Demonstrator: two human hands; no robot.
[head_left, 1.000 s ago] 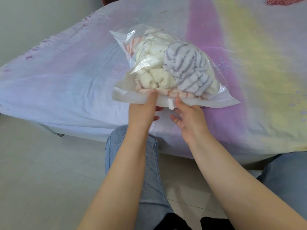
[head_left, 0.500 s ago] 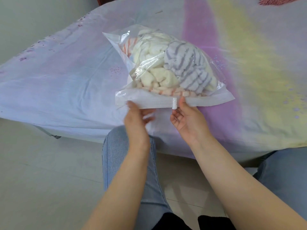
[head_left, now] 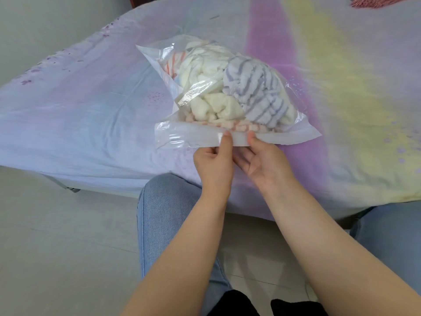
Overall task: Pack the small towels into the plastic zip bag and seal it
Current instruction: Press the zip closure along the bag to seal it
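Fingers (head_left: 224, 142) of the left hand (head_left: 214, 163) pinch the zip strip of the plastic zip bag (head_left: 189, 136), and just right of them the right hand (head_left: 265, 161) pinches the same edge. Beyond both fingertips, the small towels (head_left: 239, 92) bulge inside the bag on the bed (head_left: 91, 110).
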